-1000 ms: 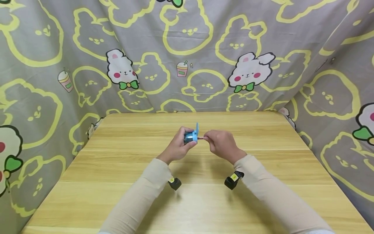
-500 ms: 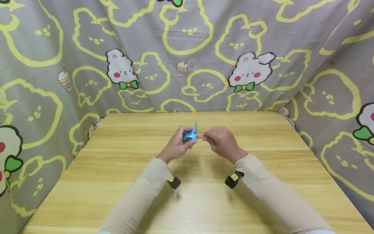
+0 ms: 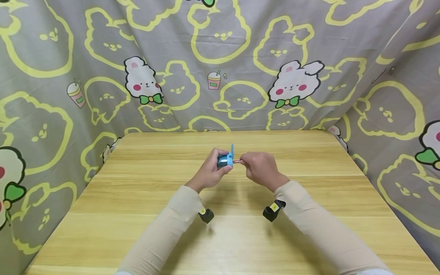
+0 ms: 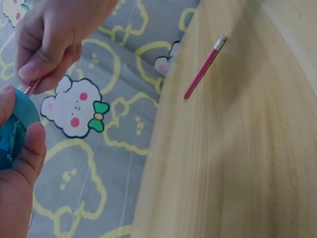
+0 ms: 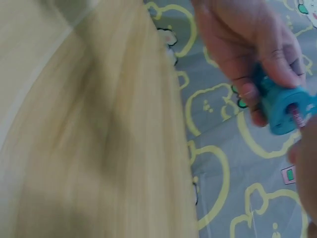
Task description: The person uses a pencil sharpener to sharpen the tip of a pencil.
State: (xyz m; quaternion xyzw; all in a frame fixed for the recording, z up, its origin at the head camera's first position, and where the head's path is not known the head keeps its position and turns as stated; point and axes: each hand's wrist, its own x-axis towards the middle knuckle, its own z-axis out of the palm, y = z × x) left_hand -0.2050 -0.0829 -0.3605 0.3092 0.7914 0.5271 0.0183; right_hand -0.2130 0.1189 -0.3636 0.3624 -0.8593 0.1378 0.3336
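Head view, left grip (image 3: 207, 171) curled round sharpener (image 3: 223, 162), right grip (image 3: 262, 169) pinching pencil (image 3: 236, 162), arms (image 3: 164, 233) outstretched

The front end of the red pencil (image 3: 236, 162) is hidden inside the blue sharpener (image 3: 225, 161), I think, and the right hand (image 3: 260, 168) covers its back end. In the left wrist view, the edge cuts off the sharpener and some of the left hand (image 4: 15, 198). The sharpener's tiny marks are too small to read. From the right wrist, the table (image 5: 99, 148) looks blurry.
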